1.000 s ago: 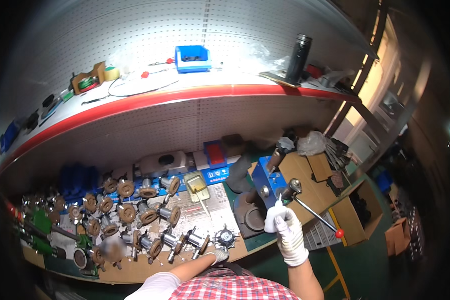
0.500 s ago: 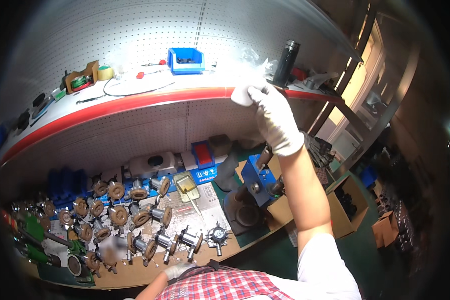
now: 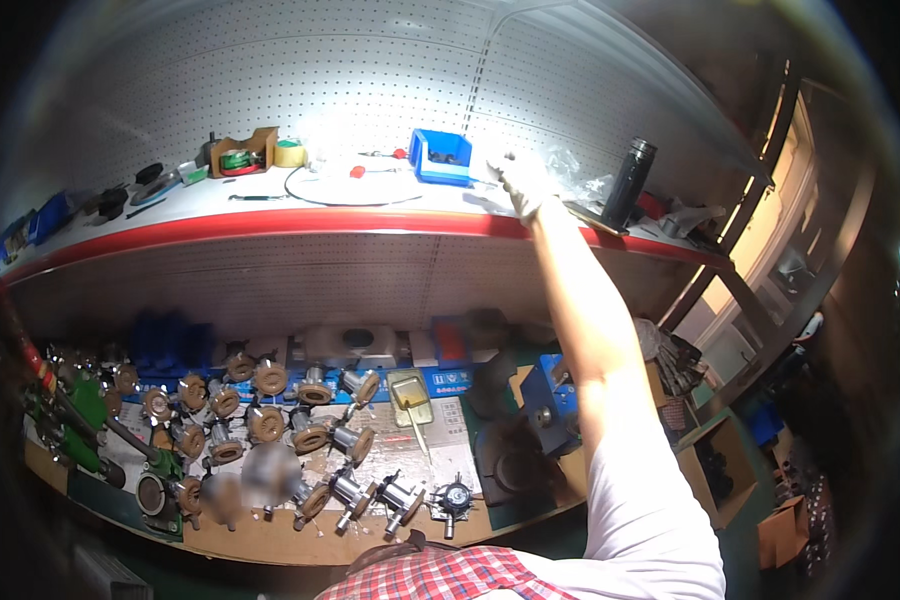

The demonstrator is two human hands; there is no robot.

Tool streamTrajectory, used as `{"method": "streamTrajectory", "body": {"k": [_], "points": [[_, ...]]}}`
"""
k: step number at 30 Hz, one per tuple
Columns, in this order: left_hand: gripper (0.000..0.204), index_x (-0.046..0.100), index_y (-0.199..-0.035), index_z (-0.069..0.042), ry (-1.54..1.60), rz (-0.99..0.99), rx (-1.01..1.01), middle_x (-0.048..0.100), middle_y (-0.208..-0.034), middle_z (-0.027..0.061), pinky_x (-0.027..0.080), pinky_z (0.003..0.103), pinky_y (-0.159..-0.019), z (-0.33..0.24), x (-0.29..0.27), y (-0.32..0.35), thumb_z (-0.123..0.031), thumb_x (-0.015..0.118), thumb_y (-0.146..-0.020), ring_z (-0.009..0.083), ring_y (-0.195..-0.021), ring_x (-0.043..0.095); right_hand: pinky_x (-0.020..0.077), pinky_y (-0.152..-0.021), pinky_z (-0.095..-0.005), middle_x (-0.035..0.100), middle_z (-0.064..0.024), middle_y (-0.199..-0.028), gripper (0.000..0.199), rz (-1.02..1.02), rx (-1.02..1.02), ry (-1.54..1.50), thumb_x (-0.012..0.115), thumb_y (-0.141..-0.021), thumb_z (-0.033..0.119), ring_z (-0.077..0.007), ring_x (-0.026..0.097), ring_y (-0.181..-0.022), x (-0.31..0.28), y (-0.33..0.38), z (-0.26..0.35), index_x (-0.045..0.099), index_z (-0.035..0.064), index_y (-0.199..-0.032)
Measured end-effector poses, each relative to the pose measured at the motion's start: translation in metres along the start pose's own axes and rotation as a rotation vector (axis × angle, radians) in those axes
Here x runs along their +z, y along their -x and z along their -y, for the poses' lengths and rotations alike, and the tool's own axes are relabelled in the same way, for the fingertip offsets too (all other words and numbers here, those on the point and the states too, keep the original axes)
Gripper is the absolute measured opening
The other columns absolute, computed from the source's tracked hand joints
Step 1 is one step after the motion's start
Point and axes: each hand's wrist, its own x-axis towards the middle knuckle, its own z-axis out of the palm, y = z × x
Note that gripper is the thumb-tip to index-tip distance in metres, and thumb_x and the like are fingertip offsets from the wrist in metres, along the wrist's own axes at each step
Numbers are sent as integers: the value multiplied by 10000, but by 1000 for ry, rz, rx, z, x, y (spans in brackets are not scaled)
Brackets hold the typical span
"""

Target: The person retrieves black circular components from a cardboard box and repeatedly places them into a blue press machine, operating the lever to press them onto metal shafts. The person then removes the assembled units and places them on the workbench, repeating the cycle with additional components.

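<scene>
My right hand (image 3: 523, 187), in a white glove, reaches up onto the red-edged upper shelf (image 3: 270, 222). Its fingers rest on or grasp crumpled clear plastic (image 3: 570, 170) lying between a blue bin (image 3: 442, 157) and a tall dark bottle (image 3: 630, 183); whether the fingers close on it is unclear. My left hand is out of view. Below, on the workbench (image 3: 270, 535), lie several metal valve parts with brown discs (image 3: 270, 420) on a paper sheet.
The shelf also carries a tape roll (image 3: 290, 153), a wooden holder (image 3: 238, 152), a looped cable (image 3: 350, 190) and small dark items at the left. A blue vise (image 3: 545, 400) stands on the bench right. Cardboard boxes (image 3: 715, 470) sit lower right. Green tools (image 3: 80, 410) lie left.
My right hand rose from the bench beside the blue vise up to the upper shelf and now reaches farther in, onto the plastic. The view tilted upward.
</scene>
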Motion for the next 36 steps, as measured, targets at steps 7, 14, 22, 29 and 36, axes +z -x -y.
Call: {"method": "streamTrajectory", "body": {"k": [7, 14, 22, 29, 36], "points": [[592, 671, -1231, 1, -166, -149, -93, 687, -1263, 170, 503, 425, -970, 27, -6, 6, -506, 439, -1032, 294, -1125, 653, 530, -846, -323, 737, -101, -1042, 311, 62, 29, 319, 661, -971, 353, -172, 670, -920, 50, -25, 1, 724, 93, -1129], [558, 676, -1191, -2, -270, -57, 32, 690, -1227, 183, 508, 441, -954, -33, 40, -36, -481, 441, -1027, 318, -1098, 655, 512, -836, -288, 727, -19, -1050, 290, 109, -238, -506, 786, -895, 216, -103, 638, -957, -54, -6, 76, 715, 80, -1141], [521, 682, -1146, -6, -422, 116, 295, 693, -1187, 197, 513, 458, -936, -156, 126, -73, -452, 442, -1021, 345, -1067, 657, 491, -793, -245, 703, 41, -1017, 215, 102, -318, -602, 762, -924, 237, -68, 626, -924, -139, 38, 130, 729, 108, -1093], [491, 687, -1106, -10, -462, 213, 462, 696, -1151, 209, 517, 474, -921, -207, 171, -72, -427, 444, -1016, 369, -1041, 660, 467, -822, -264, 712, 52, -991, 242, -26, -344, -571, 781, -906, 284, -77, 622, -930, -134, 47, 133, 738, 131, -1089], [463, 692, -1066, -13, -516, 207, 412, 698, -1115, 221, 521, 489, -905, -171, 156, -73, -402, 445, -1012, 393, -1014, 662, 506, -744, -281, 726, -74, -966, 410, 25, -122, -8, 778, -908, 296, -115, 608, -810, -23, -24, 28, 713, -31, -1147]]}}
